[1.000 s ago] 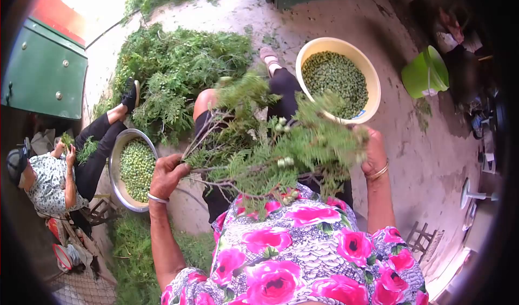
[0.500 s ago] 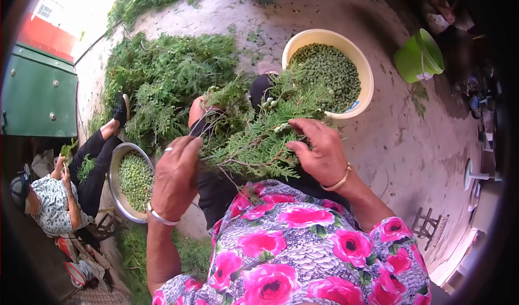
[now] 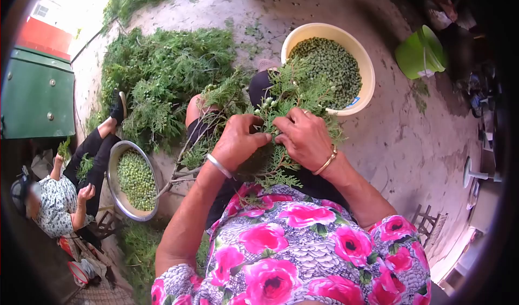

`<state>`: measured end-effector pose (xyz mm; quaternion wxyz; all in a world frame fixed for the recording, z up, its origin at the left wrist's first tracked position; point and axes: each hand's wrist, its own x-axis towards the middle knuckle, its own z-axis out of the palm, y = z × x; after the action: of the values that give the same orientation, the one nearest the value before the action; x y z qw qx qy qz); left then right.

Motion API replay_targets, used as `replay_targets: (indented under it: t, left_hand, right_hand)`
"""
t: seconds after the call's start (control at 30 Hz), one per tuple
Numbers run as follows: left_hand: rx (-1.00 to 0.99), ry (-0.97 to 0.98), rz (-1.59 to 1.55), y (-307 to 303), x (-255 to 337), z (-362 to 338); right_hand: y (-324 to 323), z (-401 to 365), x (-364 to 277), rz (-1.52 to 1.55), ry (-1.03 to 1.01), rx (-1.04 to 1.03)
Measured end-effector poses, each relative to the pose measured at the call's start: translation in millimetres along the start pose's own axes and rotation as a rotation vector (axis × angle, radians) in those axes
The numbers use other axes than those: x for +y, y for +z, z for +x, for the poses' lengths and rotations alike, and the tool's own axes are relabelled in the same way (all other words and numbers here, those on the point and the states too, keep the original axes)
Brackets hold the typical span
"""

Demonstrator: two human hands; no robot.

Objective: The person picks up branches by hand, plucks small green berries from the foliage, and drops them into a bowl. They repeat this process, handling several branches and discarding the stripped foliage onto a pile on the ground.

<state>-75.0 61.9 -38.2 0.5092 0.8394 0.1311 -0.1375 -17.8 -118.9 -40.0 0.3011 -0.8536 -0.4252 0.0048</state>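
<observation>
A yard point(image 3: 259, 13), judging by its rough ground point(image 3: 400, 143), green door point(image 3: 32, 97) and heaped branches point(image 3: 162, 67)

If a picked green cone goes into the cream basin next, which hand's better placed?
Probably the right hand: it's nearer the cream basin and on that side. The left hand is farther off. Both are at the conifer branch.

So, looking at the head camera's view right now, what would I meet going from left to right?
Green panel → silver-rimmed basin of green pieces → the wearer's left hand → pale yellow basin of green pieces → bright green bucket.
</observation>
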Motion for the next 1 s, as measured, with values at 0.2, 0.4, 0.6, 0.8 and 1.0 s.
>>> replay_targets:
  t: [0.2, 0.4, 0.6, 0.8, 1.0]
  left_hand:
    - [-0.009, -0.027, -0.169, 7.6, 0.2, -6.3]
    - [0.01, 0.083, -0.054, 14.3, -14.6, -5.0]
    - [0.569, 0.627, 0.425, 25.9, -4.8, -22.0]
    - [-0.046, 0.518, 0.708, 30.4, 31.9, -53.6]
    - [0.226, 0.347, 0.079, 25.4, 31.7, -51.0]
  right_hand:
    - [8.9, -1.1, 8.2, 0.259, 0.098, 0.096]
    - [-25.9, -0.5, 30.5, 1.106, 0.608, 0.176]
    - [-55.0, -35.5, 23.4, 1.527, 0.742, 0.132]
    - [-34.9, -65.4, 15.7, 1.463, 0.896, -0.003]
    - [-36.1, -61.9, -2.3, 1.442, 0.837, 0.026]
